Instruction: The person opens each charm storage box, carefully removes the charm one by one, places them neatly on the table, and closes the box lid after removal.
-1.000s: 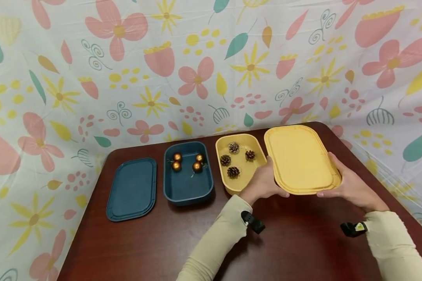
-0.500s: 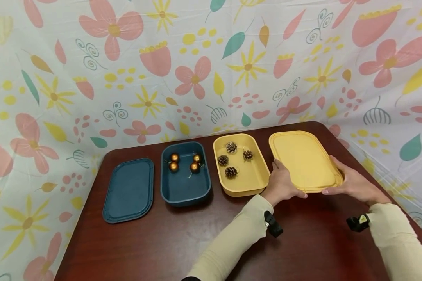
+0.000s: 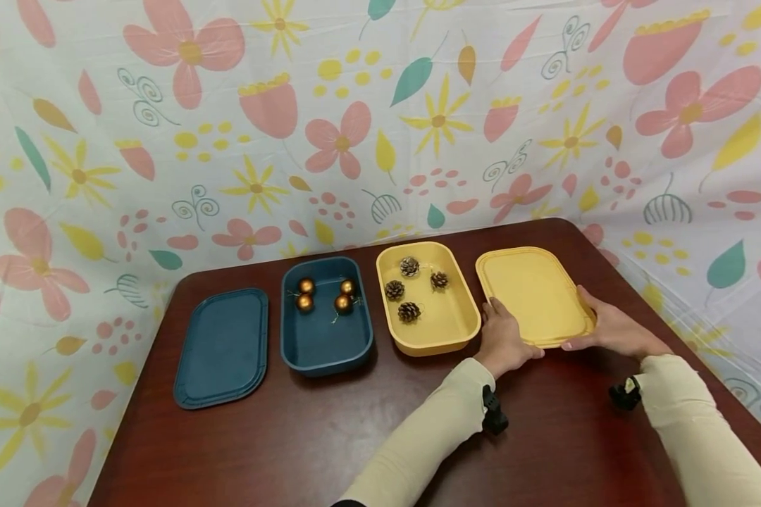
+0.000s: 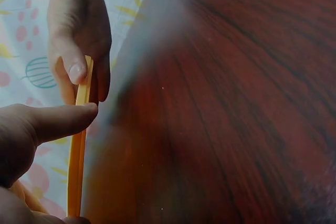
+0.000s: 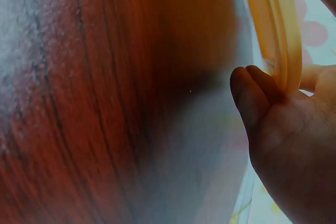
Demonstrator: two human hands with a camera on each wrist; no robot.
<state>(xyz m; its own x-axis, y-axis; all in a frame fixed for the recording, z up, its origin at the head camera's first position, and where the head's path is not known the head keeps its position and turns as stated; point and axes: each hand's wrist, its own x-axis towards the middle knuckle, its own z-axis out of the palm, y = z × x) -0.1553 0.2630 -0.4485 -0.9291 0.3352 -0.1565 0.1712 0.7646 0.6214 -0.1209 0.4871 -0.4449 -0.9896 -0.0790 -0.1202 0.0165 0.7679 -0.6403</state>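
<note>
Both hands hold a flat yellow lid (image 3: 535, 294) low over the right part of the table. My left hand (image 3: 502, 339) grips its left near corner, thumb along the near edge. At the right near corner my right hand (image 3: 618, 329) pinches the rim. In the left wrist view the lid (image 4: 77, 166) appears edge-on, with the left thumb across it. The right wrist view shows the lid's rim (image 5: 283, 40) between thumb and fingers. Just left of the left hand stands a yellow box (image 3: 440, 345) containing several pine cones (image 3: 409, 312).
A dark blue box (image 3: 326, 345) with several copper-coloured baubles (image 3: 343, 303) stands left of the yellow box. Farther left lies a dark blue lid (image 3: 223, 346). A floral cloth (image 3: 355, 84) hangs behind the brown wooden table (image 3: 330, 436).
The yellow lid has come down toward the table, away from the yellow box, with both hands still gripping it. The left hand no longer covers part of the yellow box.
</note>
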